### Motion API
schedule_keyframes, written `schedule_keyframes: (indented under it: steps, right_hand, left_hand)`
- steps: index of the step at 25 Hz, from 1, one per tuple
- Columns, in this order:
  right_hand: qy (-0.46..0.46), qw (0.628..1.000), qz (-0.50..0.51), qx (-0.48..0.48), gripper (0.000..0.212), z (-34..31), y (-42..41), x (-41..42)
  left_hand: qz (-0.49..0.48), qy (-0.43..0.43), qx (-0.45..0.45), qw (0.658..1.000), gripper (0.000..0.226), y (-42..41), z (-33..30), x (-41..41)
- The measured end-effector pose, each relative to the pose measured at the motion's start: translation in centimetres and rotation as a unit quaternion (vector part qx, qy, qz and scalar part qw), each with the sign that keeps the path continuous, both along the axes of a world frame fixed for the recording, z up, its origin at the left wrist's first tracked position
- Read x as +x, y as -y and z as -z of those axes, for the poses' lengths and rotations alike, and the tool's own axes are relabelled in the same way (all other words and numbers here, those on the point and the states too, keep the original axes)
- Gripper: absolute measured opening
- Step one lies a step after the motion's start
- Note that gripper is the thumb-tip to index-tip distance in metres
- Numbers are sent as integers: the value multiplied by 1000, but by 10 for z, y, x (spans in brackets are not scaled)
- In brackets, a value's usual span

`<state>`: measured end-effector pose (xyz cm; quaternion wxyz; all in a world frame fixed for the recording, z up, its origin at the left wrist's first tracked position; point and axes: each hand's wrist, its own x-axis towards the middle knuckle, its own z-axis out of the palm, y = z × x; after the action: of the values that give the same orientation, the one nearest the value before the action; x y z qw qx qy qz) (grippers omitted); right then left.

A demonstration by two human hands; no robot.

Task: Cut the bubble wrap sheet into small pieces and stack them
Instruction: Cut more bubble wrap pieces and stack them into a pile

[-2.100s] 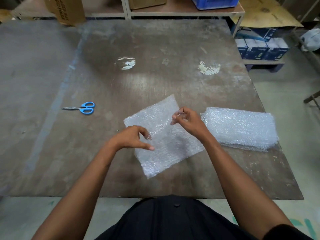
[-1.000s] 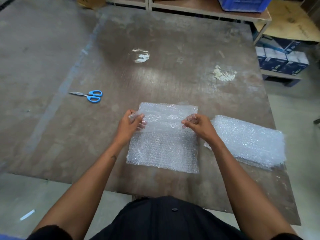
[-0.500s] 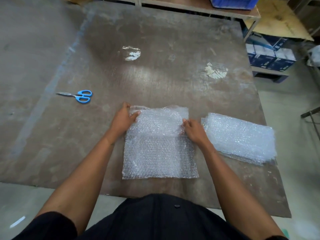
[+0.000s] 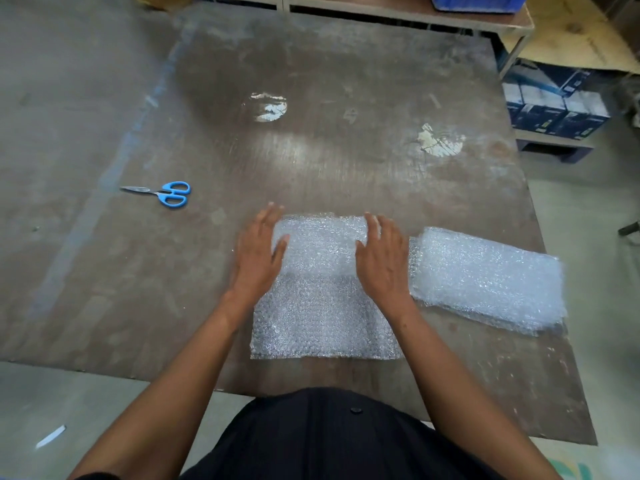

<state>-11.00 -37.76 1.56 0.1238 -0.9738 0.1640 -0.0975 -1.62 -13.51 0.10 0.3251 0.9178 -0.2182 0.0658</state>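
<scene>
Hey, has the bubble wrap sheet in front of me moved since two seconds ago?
Yes. The bubble wrap sheet turned from lying diagonal to lying square with the table's near edge, its far part folded over, beside the stack.

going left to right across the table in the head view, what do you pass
scissors → left hand → bubble wrap sheet → right hand → stack
</scene>
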Motion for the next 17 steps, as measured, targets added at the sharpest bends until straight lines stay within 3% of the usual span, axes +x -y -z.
schedule_keyframes:
  steps: [3, 6, 8, 11, 13, 15, 17]
  right_hand:
    - [-92, 982, -160, 41, 60, 14, -12, 16]
    - [-133, 973, -184, 44, 67, 36, 0, 16]
    - [-134, 977, -166, 22, 70, 38, 16, 8]
    - [-116, 983, -136, 34, 81, 32, 35, -8]
    - [-79, 983, -164, 1, 81, 29, 42, -25]
    - [-54, 980, -188, -31, 73, 28, 47, -38]
    - [-39, 977, -201, -53, 55, 27, 49, -42]
  left_hand:
    - [147, -32, 139, 979, 67, 17, 7, -7]
    - [150, -77, 294, 941, 86, 5, 17, -7]
    - [129, -79, 330, 932, 96, -12, 21, -8]
    - [118, -46, 295, 947, 96, -31, 22, -8]
    - [134, 5, 228, 964, 74, -38, 25, -5]
    - [160, 30, 181, 970, 46, -41, 25, 2]
    - [172, 47, 166, 970, 34, -39, 22, 6]
